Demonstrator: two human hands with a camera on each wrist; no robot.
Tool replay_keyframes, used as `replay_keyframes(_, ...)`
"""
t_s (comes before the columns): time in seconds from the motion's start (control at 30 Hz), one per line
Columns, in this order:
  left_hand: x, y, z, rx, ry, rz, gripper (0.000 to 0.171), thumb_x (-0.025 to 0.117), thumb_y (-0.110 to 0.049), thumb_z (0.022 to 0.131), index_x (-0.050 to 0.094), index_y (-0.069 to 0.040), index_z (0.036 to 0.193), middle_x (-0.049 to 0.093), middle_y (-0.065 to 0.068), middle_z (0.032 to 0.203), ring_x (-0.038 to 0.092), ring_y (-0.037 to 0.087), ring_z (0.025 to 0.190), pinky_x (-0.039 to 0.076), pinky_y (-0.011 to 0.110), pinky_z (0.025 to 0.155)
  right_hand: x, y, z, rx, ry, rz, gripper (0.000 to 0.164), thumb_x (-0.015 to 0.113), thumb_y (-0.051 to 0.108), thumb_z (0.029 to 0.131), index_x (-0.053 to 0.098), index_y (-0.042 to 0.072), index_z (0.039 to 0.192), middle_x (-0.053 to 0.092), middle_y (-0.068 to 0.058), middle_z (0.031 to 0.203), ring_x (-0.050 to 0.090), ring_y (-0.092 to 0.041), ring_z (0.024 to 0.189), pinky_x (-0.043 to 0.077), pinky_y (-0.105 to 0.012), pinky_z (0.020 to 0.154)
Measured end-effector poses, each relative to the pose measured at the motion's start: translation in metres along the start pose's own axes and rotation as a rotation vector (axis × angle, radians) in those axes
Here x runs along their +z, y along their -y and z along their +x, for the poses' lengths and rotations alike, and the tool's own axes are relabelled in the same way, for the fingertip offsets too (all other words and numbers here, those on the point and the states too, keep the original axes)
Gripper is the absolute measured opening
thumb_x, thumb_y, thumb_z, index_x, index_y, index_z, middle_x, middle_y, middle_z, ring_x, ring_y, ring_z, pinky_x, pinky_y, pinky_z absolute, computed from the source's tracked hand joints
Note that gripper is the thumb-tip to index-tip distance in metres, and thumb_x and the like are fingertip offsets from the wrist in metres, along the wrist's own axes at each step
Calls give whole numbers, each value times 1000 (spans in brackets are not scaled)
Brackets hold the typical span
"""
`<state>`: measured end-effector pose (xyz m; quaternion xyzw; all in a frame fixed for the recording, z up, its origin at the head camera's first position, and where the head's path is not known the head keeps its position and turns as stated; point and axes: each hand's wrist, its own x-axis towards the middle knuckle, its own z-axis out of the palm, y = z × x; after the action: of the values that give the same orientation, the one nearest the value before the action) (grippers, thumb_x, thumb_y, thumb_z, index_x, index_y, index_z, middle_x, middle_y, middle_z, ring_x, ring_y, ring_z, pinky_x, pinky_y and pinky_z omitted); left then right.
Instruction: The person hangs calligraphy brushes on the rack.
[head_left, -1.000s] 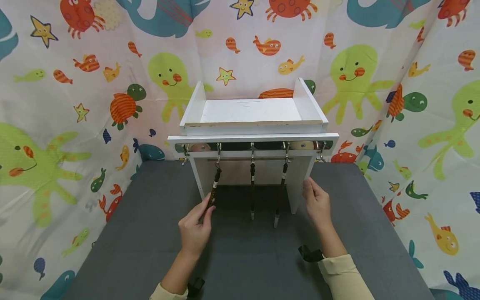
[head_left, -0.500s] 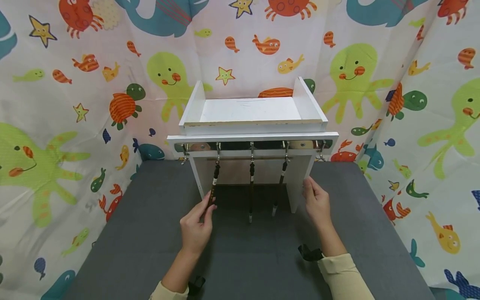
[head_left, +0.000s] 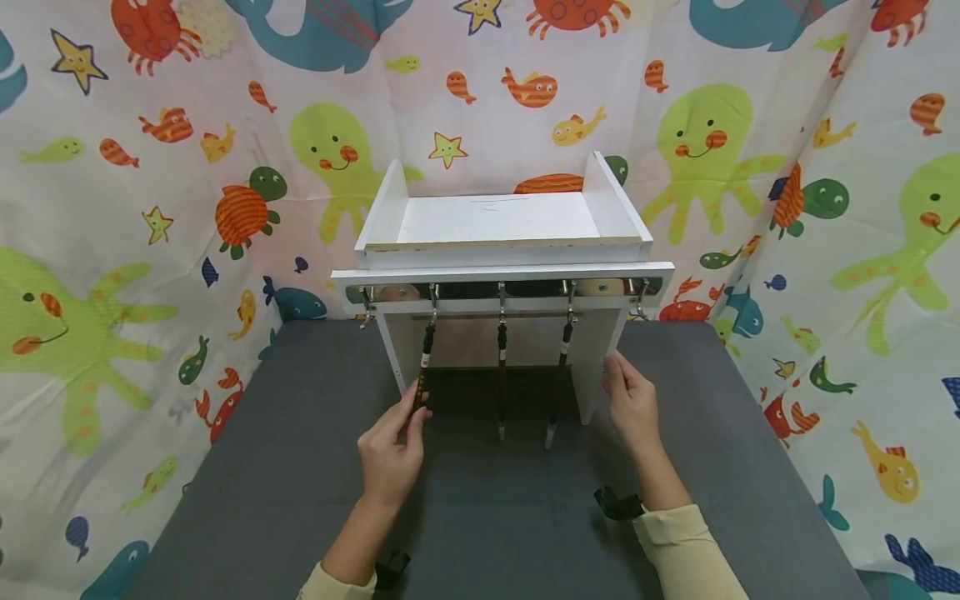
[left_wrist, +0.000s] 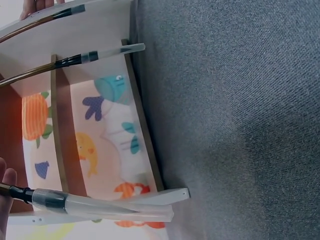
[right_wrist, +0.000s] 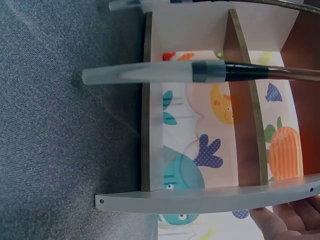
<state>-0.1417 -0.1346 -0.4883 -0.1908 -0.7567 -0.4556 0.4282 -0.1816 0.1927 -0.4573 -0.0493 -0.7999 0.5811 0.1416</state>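
Note:
Three calligraphy brushes with clear caps hang from hooks along the front of a white wooden shelf [head_left: 502, 272]. My left hand [head_left: 390, 457] pinches the leftmost brush [head_left: 426, 354] by its lower part, and this brush slants slightly. Its capped tip [left_wrist: 115, 207] points past the fingers in the left wrist view. The middle brush [head_left: 502, 375] and the right brush [head_left: 559, 379] hang untouched. My right hand [head_left: 633, 408] grips the edge of the shelf's right side panel [head_left: 597, 367]; in the right wrist view its fingers [right_wrist: 287, 217] lie against that panel's outer side.
Bare hooks sit at the rail's left end [head_left: 366, 307] and right end [head_left: 639, 300]. An open tray-like top [head_left: 502, 218] forms the shelf's upper part. Grey cloth [head_left: 510, 533] covers the table, and a curtain printed with sea animals [head_left: 465, 108] surrounds it.
The middle and right brushes sway a little on their hooks. Both hands keep nearly the same place and hold. The head view has shifted slightly.

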Motion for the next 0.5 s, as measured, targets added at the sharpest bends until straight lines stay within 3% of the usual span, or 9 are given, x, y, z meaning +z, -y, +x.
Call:
replay_keyframes(0.1, 0, 0, 0, 1, -4, 6, 44, 73, 13, 84, 68, 4, 127, 76, 18, 104, 75, 27, 75, 57, 13, 78, 0, 0, 0, -11, 1, 2, 45, 46, 27, 109, 51, 1, 146, 58, -27, 89, 63, -22, 95, 52, -18, 93)
replay_keyframes(0.2, 0, 0, 1, 7, -10, 12, 44, 73, 14, 84, 68, 4, 126, 76, 18, 103, 75, 27, 74, 57, 13, 77, 0, -1, 1, -19, -8, 2, 44, 48, 27, 109, 52, 2, 145, 52, -23, 79, 59, -18, 87, 51, -8, 84)
replay_keyframes(0.33, 0, 1, 2, 30, -14, 19, 46, 74, 16, 82, 68, 4, 126, 77, 16, 103, 75, 25, 74, 60, 19, 72, 1, -4, 2, -34, -17, 10, 44, 49, 26, 109, 54, 1, 144, 51, -17, 75, 56, -19, 79, 45, -11, 68)
replay_keyframes(0.4, -1, 2, 2, 36, -11, 25, 48, 74, 16, 82, 68, 3, 127, 77, 14, 104, 75, 24, 74, 61, 22, 70, 1, -6, 3, -41, -19, 13, 43, 49, 25, 109, 54, 0, 144, 50, -14, 71, 53, -20, 76, 42, -17, 65)
replay_keyframes(0.5, -1, 2, 1, 32, -2, 37, 48, 72, 15, 83, 67, 2, 129, 77, 14, 103, 75, 22, 73, 61, 23, 67, 0, -6, 3, -37, -15, 12, 43, 49, 25, 109, 54, 0, 144, 49, -12, 70, 54, -22, 76, 43, -15, 66)
